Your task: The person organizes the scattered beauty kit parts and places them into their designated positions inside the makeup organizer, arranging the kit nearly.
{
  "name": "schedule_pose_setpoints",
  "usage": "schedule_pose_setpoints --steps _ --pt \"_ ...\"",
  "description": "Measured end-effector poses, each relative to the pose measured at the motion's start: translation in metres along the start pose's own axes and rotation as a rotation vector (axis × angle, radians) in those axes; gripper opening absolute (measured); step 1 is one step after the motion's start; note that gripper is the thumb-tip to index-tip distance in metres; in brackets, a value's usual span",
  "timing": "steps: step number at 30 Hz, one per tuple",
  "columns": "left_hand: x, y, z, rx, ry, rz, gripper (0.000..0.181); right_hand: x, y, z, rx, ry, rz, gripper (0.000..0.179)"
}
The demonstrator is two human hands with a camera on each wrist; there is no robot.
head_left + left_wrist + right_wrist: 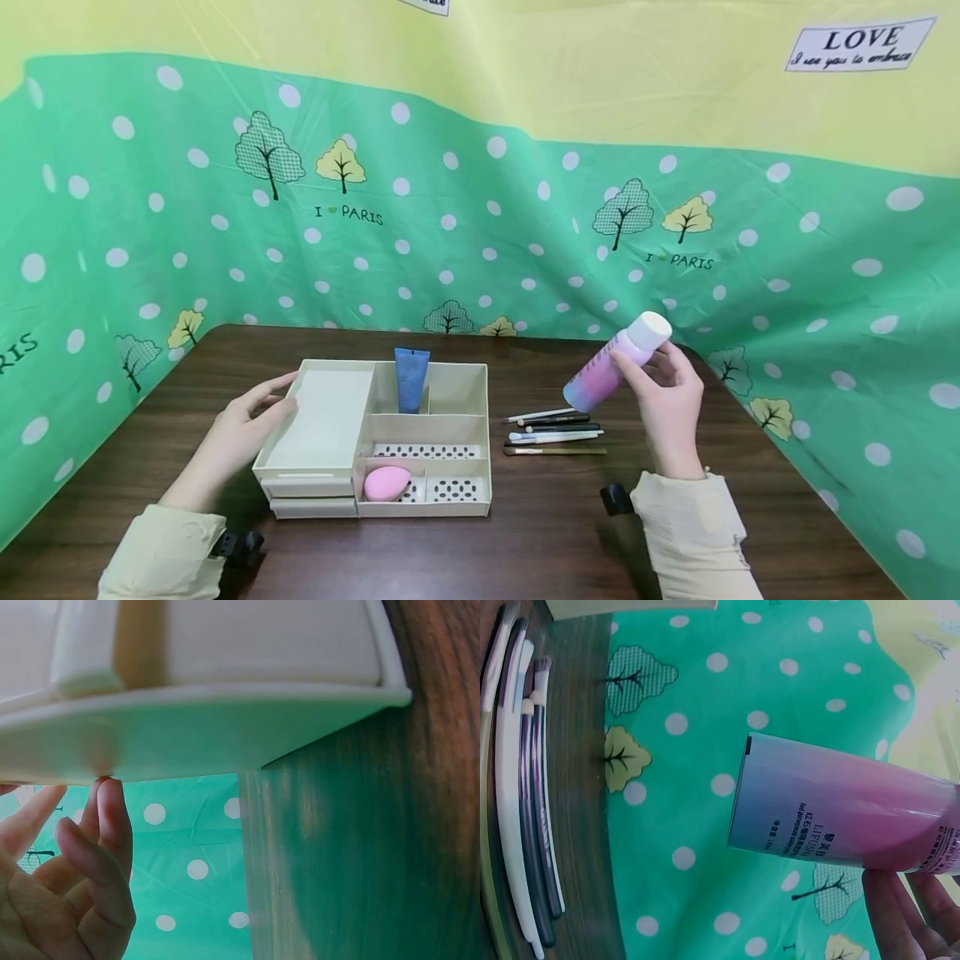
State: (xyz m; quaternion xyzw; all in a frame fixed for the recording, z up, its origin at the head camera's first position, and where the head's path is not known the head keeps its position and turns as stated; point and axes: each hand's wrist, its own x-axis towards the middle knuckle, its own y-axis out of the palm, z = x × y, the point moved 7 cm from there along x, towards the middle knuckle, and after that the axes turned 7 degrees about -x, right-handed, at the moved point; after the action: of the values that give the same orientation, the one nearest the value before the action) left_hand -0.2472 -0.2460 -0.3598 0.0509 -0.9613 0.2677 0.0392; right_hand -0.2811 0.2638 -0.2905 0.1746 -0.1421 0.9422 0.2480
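In the head view my right hand (669,398) grips a pink-and-blue bottle (603,371) with a white cap, tilted above the table. Its printed label faces the right wrist camera, where the bottle (832,806) lies nearly sideways. My left hand (243,425) rests its fingers against the left side of a cream cosmetics organizer (427,510). From the left wrist, the fingertips (111,799) touch the organizer's side wall. A blue tube (411,379) stands in a back compartment. One front compartment holds a pink makeup sponge (387,483).
Several makeup brushes (555,435) lie on the brown table (420,554) between the organizer and my right hand. Two drawers (313,507) form the organizer's lower left front. A green dotted curtain (525,250) hangs behind and at both sides.
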Motion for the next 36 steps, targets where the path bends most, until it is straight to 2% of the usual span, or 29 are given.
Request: schedule_pose_setpoints --steps 12,24,36 --pt "0.0 -0.002 0.002 -0.004 0.009 -0.007 0.054 -0.011 0.016 0.017 -0.012 -0.054 0.064 0.041" --pt "0.002 0.0 0.002 -0.019 0.004 -0.002 0.054 -0.012 0.041 0.039 0.026 -0.114 0.134 0.039" --pt "0.0 0.0 0.0 -0.008 0.009 -0.004 0.054 -0.016 0.063 0.055 0.083 -0.111 0.209 0.042"
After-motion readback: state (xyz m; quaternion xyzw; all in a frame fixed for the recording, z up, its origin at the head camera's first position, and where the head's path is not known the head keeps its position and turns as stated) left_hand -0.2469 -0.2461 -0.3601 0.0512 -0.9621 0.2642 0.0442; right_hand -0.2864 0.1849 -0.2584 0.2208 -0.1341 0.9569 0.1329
